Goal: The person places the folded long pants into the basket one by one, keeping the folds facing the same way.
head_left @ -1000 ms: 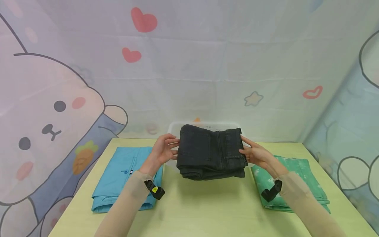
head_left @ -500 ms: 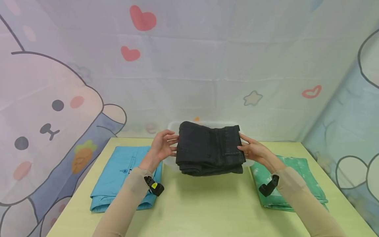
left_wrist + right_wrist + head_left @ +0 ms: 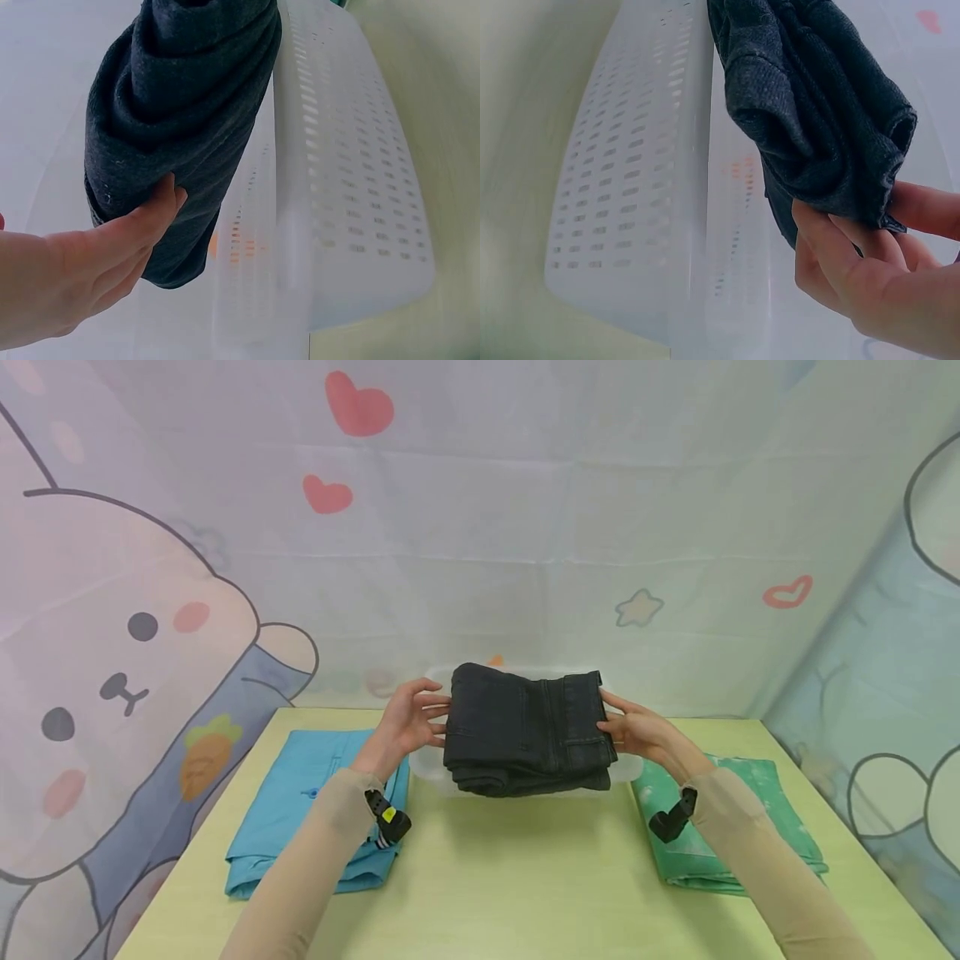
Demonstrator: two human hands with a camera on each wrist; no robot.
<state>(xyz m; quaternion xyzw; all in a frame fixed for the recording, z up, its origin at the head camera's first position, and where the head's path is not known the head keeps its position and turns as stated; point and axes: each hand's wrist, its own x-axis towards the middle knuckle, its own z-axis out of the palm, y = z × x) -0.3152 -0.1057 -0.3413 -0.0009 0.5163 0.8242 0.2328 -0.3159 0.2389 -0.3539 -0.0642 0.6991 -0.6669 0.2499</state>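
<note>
"The black jeans have edged forward over the last second."

"Yes: right hand pinching one end, left hand holding the other with bent fingers, both further out too."

"To the sides?"

"A folded blue garment left, a folded green garment right."

"And the jeans?"

"Raised above the white basket, before the printed backdrop."

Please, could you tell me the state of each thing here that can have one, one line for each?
Dark trousers: folded, held up off the table.
Basket: upright, open at the top, contents not clear.
Blue garment: folded, lying on the table.
Green garment: folded, lying on the table.
Left hand: holds one end of the trousers.
Right hand: pinches the other end.
</note>
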